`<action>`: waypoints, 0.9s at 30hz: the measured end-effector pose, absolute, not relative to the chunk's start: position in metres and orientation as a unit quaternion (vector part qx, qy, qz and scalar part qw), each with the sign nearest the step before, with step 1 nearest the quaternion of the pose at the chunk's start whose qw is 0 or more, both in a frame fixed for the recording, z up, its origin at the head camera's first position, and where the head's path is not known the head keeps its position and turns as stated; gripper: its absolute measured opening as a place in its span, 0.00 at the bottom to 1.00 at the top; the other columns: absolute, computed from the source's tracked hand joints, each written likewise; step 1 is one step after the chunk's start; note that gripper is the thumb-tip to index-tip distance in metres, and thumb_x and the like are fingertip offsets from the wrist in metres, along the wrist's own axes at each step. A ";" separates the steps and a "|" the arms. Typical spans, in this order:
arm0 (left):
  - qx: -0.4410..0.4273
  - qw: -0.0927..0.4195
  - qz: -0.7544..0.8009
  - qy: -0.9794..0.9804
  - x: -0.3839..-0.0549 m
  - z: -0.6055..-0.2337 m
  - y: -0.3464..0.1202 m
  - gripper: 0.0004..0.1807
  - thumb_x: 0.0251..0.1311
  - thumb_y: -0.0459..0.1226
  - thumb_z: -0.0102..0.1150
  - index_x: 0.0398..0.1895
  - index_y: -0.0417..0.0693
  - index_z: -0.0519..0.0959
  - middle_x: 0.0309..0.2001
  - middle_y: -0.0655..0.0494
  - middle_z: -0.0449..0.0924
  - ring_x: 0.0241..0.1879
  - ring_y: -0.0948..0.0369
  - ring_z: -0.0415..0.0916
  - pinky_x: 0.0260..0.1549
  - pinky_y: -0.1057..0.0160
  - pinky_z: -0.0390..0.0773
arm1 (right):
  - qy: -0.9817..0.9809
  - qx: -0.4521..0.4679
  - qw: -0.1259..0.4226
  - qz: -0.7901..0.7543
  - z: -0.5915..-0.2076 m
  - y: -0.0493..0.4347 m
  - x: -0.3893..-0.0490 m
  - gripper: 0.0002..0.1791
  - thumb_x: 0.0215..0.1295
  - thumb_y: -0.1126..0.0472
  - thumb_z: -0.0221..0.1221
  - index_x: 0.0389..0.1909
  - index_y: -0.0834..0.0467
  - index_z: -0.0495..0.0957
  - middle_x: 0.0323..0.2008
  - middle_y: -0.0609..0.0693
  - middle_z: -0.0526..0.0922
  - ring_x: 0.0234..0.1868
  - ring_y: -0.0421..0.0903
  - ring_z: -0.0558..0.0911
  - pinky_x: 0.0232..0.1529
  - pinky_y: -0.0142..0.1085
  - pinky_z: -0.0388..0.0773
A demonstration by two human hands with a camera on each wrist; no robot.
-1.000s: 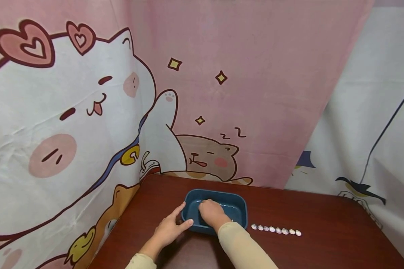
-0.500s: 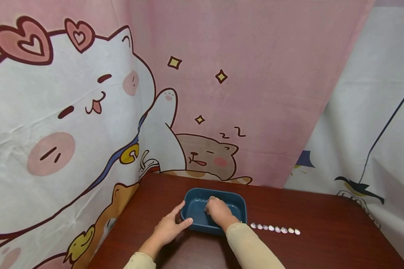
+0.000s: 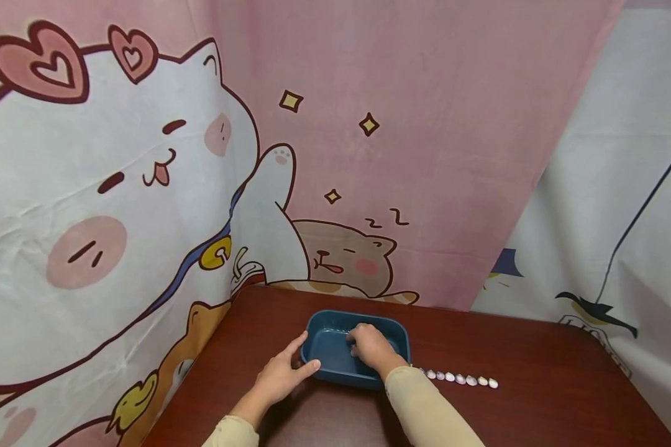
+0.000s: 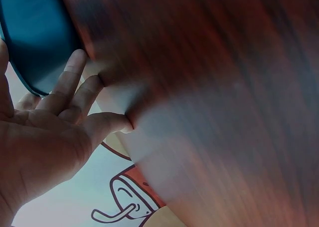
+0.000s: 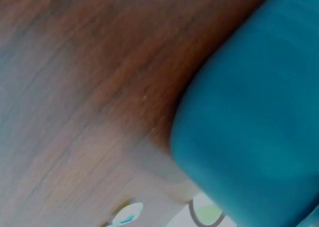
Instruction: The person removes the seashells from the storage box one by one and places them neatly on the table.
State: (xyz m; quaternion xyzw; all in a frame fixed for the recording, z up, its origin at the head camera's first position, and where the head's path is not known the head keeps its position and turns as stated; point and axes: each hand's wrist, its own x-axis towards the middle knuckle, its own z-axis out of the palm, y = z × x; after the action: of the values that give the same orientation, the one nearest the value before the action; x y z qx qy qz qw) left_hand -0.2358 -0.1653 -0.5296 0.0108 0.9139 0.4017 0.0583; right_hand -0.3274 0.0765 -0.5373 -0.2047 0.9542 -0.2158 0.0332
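A dark blue rectangular basin [image 3: 328, 375] stands on the table in the head view. My left hand [image 3: 279, 376] is at its left end, fingers spread, with fingertips and thumb against the outside and rim. In the left wrist view the left hand [image 4: 55, 122] has its fingers stretched out beside the basin [image 4: 40, 37]. My right hand [image 3: 372, 346] reaches down inside the basin with bent fingers. Whether anything is between those fingers cannot be seen. Only the basin's outer wall [image 5: 249, 117] shows in the right wrist view, not the hand.
Several small whitish shells [image 3: 460, 379] lie in a row right of the basin, the nearest partly behind the right sleeve [image 3: 425, 403]. The dark red wooden table [image 3: 537, 360] meets printed curtains [image 3: 414, 186] at its back and left.
My right hand has moved to the right inside the basin, uncovering more of its floor. Its forearm now partly covers the left end of the shell row. The left hand has stayed in place.
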 end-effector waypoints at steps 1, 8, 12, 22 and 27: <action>0.011 0.058 0.401 0.914 -0.236 -0.530 -0.165 0.46 0.66 0.65 0.66 0.84 0.66 0.63 0.73 0.41 0.77 0.65 0.39 0.80 0.55 0.24 0.74 | 0.952 -0.210 0.033 -0.219 -0.537 0.078 -0.328 0.14 0.65 0.69 0.72 0.52 0.61 0.90 0.50 0.57 0.90 0.56 0.56 0.87 0.60 0.53 0.84; 0.016 0.050 0.396 0.917 -0.237 -0.529 -0.165 0.47 0.64 0.67 0.66 0.84 0.68 0.63 0.71 0.41 0.80 0.63 0.42 0.81 0.52 0.28 0.77 | 0.952 -0.214 0.027 -0.216 -0.540 0.084 -0.331 0.09 0.65 0.66 0.73 0.46 0.59 0.92 0.46 0.54 0.93 0.51 0.52 0.90 0.54 0.50 0.87; 0.017 0.049 0.396 0.917 -0.237 -0.529 -0.165 0.47 0.64 0.67 0.66 0.84 0.68 0.63 0.70 0.41 0.80 0.63 0.42 0.82 0.53 0.26 0.76 | 0.955 -0.211 0.025 -0.208 -0.540 0.084 -0.331 0.04 0.65 0.63 0.73 0.39 0.58 0.93 0.39 0.51 0.94 0.42 0.48 0.90 0.47 0.46 0.89; 0.009 0.055 0.397 0.916 -0.238 -0.533 -0.165 0.46 0.65 0.66 0.66 0.84 0.69 0.63 0.73 0.42 0.78 0.66 0.40 0.80 0.53 0.26 0.75 | 0.953 -0.205 -0.005 -0.221 -0.542 0.083 -0.327 0.02 0.64 0.63 0.74 0.36 0.56 0.91 0.36 0.48 0.91 0.36 0.43 0.85 0.43 0.44 0.88; 0.009 0.058 0.399 0.915 -0.236 -0.531 -0.165 0.46 0.65 0.66 0.66 0.84 0.69 0.63 0.72 0.41 0.78 0.66 0.40 0.80 0.54 0.26 0.76 | 0.950 -0.204 0.006 -0.236 -0.541 0.082 -0.328 0.03 0.64 0.66 0.74 0.38 0.58 0.92 0.39 0.51 0.92 0.39 0.46 0.87 0.44 0.47 0.88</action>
State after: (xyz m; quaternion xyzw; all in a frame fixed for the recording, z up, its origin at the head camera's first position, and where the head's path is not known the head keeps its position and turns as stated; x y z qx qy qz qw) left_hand -0.2364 -0.1648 -0.5309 0.0091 0.9151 0.3991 0.0579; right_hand -0.3279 0.0822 -0.5406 -0.2037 0.9502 -0.2358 0.0060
